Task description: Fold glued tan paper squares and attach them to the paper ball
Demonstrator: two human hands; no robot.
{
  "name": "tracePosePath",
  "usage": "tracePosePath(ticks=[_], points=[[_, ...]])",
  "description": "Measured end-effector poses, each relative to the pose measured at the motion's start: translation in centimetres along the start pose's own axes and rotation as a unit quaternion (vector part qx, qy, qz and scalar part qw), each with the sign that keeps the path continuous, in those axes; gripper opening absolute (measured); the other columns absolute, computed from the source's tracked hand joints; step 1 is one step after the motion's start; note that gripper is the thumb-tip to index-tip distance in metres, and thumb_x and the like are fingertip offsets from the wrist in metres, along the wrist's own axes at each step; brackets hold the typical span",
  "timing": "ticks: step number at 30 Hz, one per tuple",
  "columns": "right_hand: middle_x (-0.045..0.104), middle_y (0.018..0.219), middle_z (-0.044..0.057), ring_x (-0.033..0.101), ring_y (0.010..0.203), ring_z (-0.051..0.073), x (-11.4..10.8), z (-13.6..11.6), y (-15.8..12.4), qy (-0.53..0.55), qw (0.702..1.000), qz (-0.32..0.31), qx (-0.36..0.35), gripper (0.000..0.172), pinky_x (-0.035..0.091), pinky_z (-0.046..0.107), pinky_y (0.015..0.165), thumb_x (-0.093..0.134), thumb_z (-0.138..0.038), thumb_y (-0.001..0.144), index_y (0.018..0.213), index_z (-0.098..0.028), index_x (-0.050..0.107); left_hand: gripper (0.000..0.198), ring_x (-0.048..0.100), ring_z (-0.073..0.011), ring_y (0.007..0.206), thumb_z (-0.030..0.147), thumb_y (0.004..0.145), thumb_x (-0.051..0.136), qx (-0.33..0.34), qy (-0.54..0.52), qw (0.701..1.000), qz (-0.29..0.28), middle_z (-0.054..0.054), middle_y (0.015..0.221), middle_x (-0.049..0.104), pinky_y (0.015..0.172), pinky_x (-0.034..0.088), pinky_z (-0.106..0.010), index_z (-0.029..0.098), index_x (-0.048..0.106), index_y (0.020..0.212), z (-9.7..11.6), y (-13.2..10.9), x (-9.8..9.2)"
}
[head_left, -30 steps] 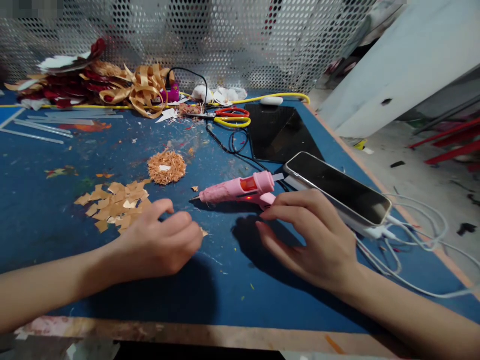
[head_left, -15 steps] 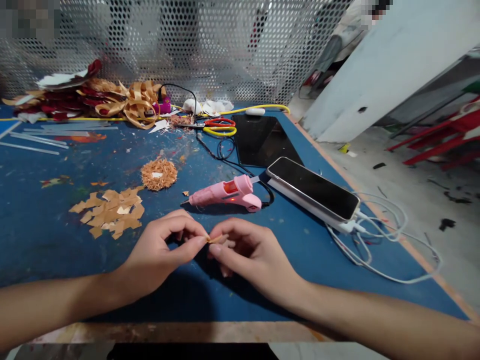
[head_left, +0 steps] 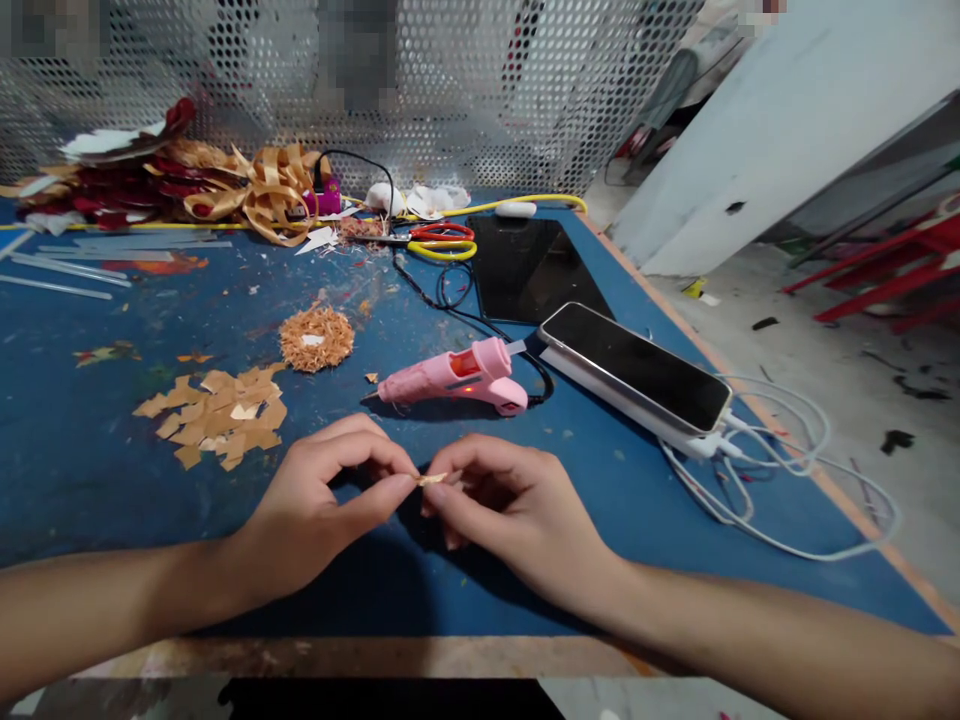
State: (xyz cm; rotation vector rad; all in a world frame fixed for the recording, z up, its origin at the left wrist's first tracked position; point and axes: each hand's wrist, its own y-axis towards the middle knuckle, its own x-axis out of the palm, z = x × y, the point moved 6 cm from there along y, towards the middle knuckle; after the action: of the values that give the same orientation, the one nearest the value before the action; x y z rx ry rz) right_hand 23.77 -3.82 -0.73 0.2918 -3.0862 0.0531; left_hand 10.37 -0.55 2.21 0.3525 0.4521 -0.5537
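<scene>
Between the fingertips of both hands is a small tan strip (head_left: pixel 432 479), twisted or folded, perhaps paper or ribbon. My left hand (head_left: pixel 330 500) pinches its left end, and my right hand (head_left: pixel 517 500) pinches the right end. Just beyond my hands a pink glue gun (head_left: pixel 450 380) lies on its side, a small orange light lit on it and its nozzle to the left. Left of my left hand spreads a pile of cut tan pieces (head_left: pixel 225 412). Behind that pile sits a round, shaggy tan ring (head_left: pixel 316 355) with a white middle.
Red-and-yellow-handled scissors (head_left: pixel 442 241) lie behind the glue gun, beside a black tablet (head_left: pixel 536 268). A phone (head_left: pixel 637 365) rests on a white block with white cables (head_left: pixel 817 555). Glue sticks (head_left: pixel 67 272) and heaped ribbon (head_left: pixel 277 195) are at the back left, before a perforated metal screen (head_left: pixel 465 100).
My fingertips have turned the tan strip a little, and more of its pale face shows between them. The view has tilted slightly; the things on the table stay where they were.
</scene>
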Motion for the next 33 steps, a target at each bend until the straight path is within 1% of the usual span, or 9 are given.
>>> tracePosePath(ticks=[3,5,7,14,16,19,26,30,33], points=[[0.057,0.057,-0.003,0.052,0.047,0.006,-0.2,-0.9,-0.1,-0.091,0.993,-0.005,-0.071,0.009,0.042,0.016,0.044,0.062,-0.024,0.079,0.072,-0.017,0.059,0.012,0.057,-0.0087,0.07,0.015,0.085,0.056,0.036,0.027,0.999,-0.018,0.003,0.074,0.06,0.065,0.046,-0.019,0.019,0.064,0.077,0.3,0.0,0.0],[0.057,0.057,-0.003,0.051,0.048,0.006,-0.1,-1.7,-0.2,-0.166,0.977,-0.013,-0.132,0.006,0.042,0.016,0.046,0.06,-0.018,0.077,0.071,-0.017,0.061,0.009,0.057,-0.0087,0.071,0.016,0.084,0.058,0.065,0.049,0.996,-0.034,0.003,0.075,0.06,0.066,0.045,-0.019,0.019,0.064,0.079,0.5,-0.2,0.2],[0.058,0.057,-0.003,0.052,0.049,0.006,0.0,-2.2,-0.4,-0.222,0.959,-0.02,-0.174,0.008,0.043,0.015,0.048,0.058,-0.013,0.076,0.07,-0.017,0.061,0.008,0.057,-0.0095,0.071,0.017,0.084,0.058,0.086,0.077,0.992,-0.041,0.003,0.075,0.061,0.067,0.043,-0.021,0.02,0.064,0.078,0.6,-0.3,0.2],[0.059,0.053,-0.005,0.051,0.044,0.005,0.6,-2.5,-1.1,-0.301,0.923,-0.024,-0.239,0.012,0.04,0.014,0.045,0.052,-0.011,0.074,0.068,-0.019,0.058,0.01,0.055,-0.0113,0.07,0.015,0.081,0.058,0.125,0.139,0.982,-0.027,0.004,0.07,0.062,0.069,0.036,-0.027,0.021,0.062,0.074,1.0,-0.5,0.6],[0.059,0.051,-0.006,0.05,0.042,0.004,0.6,-2.5,-1.3,-0.311,0.919,-0.013,-0.24,0.012,0.038,0.013,0.044,0.051,-0.01,0.072,0.066,-0.019,0.057,0.01,0.054,-0.0116,0.07,0.014,0.08,0.059,0.13,0.157,0.979,-0.027,0.004,0.07,0.062,0.07,0.035,-0.029,0.022,0.062,0.074,1.0,-0.6,0.8],[0.058,0.05,-0.006,0.05,0.041,0.004,0.6,-2.2,-1.3,-0.314,0.924,-0.004,-0.219,0.012,0.038,0.013,0.044,0.051,-0.009,0.07,0.064,-0.019,0.057,0.011,0.053,-0.0118,0.067,0.015,0.081,0.057,0.154,0.198,0.968,-0.027,0.005,0.068,0.061,0.071,0.032,-0.031,0.022,0.062,0.074,1.1,-0.8,1.1],[0.056,0.049,-0.007,0.048,0.042,0.003,0.8,-1.5,-1.2,-0.315,0.934,-0.002,-0.171,0.012,0.036,0.012,0.043,0.053,-0.008,0.066,0.06,-0.017,0.057,0.021,0.054,-0.0139,0.069,0.02,0.092,0.046,0.243,0.323,0.914,-0.04,0.003,0.07,0.062,0.073,0.029,-0.036,0.02,0.061,0.077,1.3,-1.5,1.8],[0.055,0.05,-0.007,0.047,0.042,0.003,0.7,-1.3,-1.0,-0.311,0.939,-0.006,-0.146,0.012,0.035,0.012,0.043,0.053,-0.007,0.064,0.061,-0.017,0.056,0.023,0.055,-0.0135,0.069,0.017,0.094,0.043,0.279,0.345,0.895,-0.05,0.003,0.071,0.063,0.073,0.029,-0.036,0.019,0.062,0.08,1.6,-1.8,2.0],[0.053,0.05,-0.007,0.047,0.043,0.003,0.6,-1.2,-0.9,-0.306,0.942,-0.001,-0.136,0.012,0.035,0.012,0.043,0.053,-0.007,0.064,0.062,-0.017,0.057,0.022,0.056,-0.013,0.07,0.015,0.094,0.043,0.292,0.343,0.891,-0.051,0.003,0.073,0.063,0.075,0.029,-0.036,0.018,0.062,0.084,1.7,-1.9,1.9]])
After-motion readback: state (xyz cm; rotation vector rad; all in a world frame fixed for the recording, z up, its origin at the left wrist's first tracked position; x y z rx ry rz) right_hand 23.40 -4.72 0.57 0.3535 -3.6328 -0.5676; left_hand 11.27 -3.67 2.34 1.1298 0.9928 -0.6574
